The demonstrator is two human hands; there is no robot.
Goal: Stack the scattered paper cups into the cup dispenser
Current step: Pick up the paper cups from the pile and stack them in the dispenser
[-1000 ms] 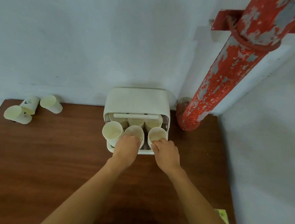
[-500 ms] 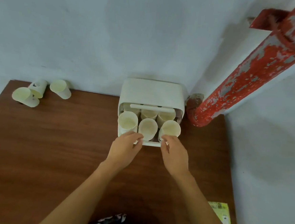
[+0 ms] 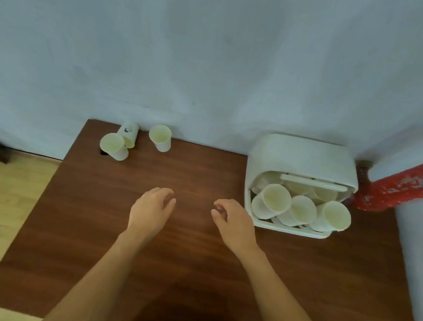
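Both hands, left hand (image 3: pixel 150 212) and right hand (image 3: pixel 234 221), hover empty above the table (image 3: pixel 73 225), fingers loosely curled.

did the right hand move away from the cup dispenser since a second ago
Yes. The right hand was at the front cups in the cup dispenser; now it hovers empty over the table, off to the dispenser's left and nearer the person.

- One view only: the camera sits on my head, looking forward and steeply down at the table (image 3: pixel 78 226).
- It is wide-angle; the wall (image 3: pixel 188 57) fills the upper half of the frame.
- My forearms enter from the bottom edge, and my left hand (image 3: pixel 150 211) and right hand (image 3: pixel 233 223) sit near the centre, close to the lens.
- Floor (image 3: pixel 2 194) shows at the left edge.
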